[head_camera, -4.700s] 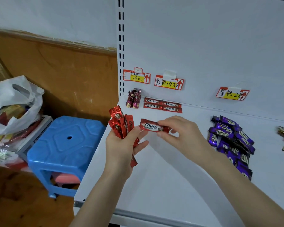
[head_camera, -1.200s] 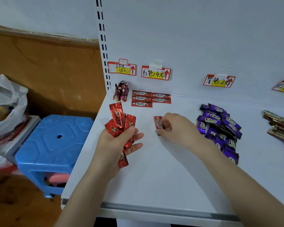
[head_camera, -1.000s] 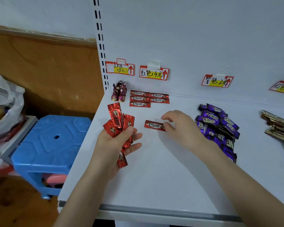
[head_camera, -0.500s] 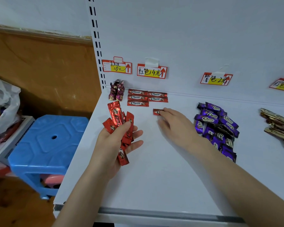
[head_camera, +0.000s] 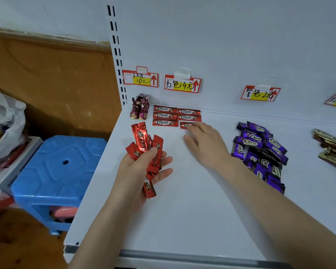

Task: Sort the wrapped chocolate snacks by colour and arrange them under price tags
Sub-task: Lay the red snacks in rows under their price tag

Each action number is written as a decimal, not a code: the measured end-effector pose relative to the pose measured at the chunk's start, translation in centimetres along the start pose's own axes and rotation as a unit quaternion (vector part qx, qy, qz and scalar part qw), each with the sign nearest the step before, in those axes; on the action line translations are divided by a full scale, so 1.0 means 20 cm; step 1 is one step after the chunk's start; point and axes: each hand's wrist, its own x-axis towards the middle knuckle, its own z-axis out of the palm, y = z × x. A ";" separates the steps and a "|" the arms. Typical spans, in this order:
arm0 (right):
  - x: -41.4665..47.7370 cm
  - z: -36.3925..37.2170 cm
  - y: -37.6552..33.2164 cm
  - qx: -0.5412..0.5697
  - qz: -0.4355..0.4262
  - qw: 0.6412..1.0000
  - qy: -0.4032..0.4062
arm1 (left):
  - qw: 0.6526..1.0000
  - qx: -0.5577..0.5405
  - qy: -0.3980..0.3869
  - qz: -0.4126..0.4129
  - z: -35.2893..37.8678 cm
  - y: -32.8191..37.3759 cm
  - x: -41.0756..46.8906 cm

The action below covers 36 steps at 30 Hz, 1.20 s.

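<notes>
Head view: your right hand (head_camera: 206, 144), fingers straight, presses a sixth red bar (head_camera: 184, 125) under the red tag (head_camera: 182, 84); left hand (head_camera: 140, 171) grips more red bars (head_camera: 142, 138); purple pile (head_camera: 260, 152) unarranged.

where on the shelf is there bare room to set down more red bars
Widest bare patch: the front of the shelf, from its edge up to the left hand gripping red Choco bars and the right hand. A bare strip runs between the red Choco rows and the purple Choco pile. Crowded: the back left corner, foil candies beside the red rows.
</notes>
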 end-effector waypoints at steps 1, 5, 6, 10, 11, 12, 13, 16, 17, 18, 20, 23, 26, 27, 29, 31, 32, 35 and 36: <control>0.00 0.00 0.00 -0.002 -0.003 1.000 -0.004 | 1.000 0.001 0.001 0.000 0.00 0.00 0.00; 0.01 0.02 0.01 -0.008 -0.004 1.000 -0.008 | 1.000 0.003 0.000 0.000 0.00 0.00 0.00; 0.01 0.02 0.01 -0.010 -0.004 1.000 -0.008 | 1.000 0.004 0.000 -0.001 0.00 0.00 0.00; 0.01 0.03 0.02 -0.016 -0.002 1.000 -0.012 | 1.000 0.005 0.000 -0.001 0.00 0.00 -0.01; 0.01 0.03 0.02 -0.016 -0.001 1.000 -0.014 | 1.000 0.004 0.000 -0.001 0.00 0.00 -0.01; 0.01 0.03 0.02 -0.017 0.000 1.000 -0.018 | 1.000 0.004 0.000 -0.001 0.00 0.00 -0.01; 0.01 0.03 0.02 -0.017 0.001 1.000 -0.021 | 1.000 0.004 -0.001 -0.002 0.00 0.00 -0.01; 0.01 0.03 0.02 -0.017 0.006 0.999 -0.034 | 1.000 0.005 0.001 -0.007 0.00 0.00 -0.01; 0.01 0.03 0.02 -0.019 0.006 0.999 -0.035 | 1.000 0.005 0.001 -0.008 0.00 0.00 -0.01; 0.02 0.03 0.02 -0.021 0.007 0.999 -0.036 | 1.000 0.006 0.002 -0.008 0.00 0.00 -0.01; 0.01 0.04 0.02 -0.020 0.009 0.999 -0.038 | 1.000 0.008 0.002 -0.006 -0.01 0.00 -0.01; 0.01 0.04 0.03 -0.012 0.007 0.999 -0.031 | 1.000 0.012 -0.003 -0.001 -0.02 0.00 -0.01; -0.01 0.00 0.00 0.042 -0.004 0.999 0.035 | 1.000 0.020 -0.013 0.011 -0.03 0.01 -0.02; -0.02 -0.02 -0.02 0.084 -0.002 0.994 0.066 | 0.999 0.024 -0.019 0.017 -0.04 0.01 -0.03; -0.06 -0.07 -0.10 0.226 0.020 0.968 0.109 | 0.999 0.032 -0.033 0.028 -0.05 0.01 -0.04; -0.10 -0.14 -0.20 0.395 0.036 0.914 0.084 | 0.998 0.040 -0.047 0.033 -0.05 0.02 -0.05; -0.12 -0.17 -0.25 0.446 0.030 0.893 0.056 | 0.997 0.042 -0.055 0.033 -0.05 0.02 -0.06; -0.15 -0.21 -0.35 0.477 -0.034 0.878 0.005 | 0.996 0.039 -0.080 0.028 -0.05 0.03 -0.08; -0.16 -0.23 -0.36 0.487 -0.044 0.872 0.010 | 0.995 0.032 -0.086 0.023 -0.05 0.03 -0.09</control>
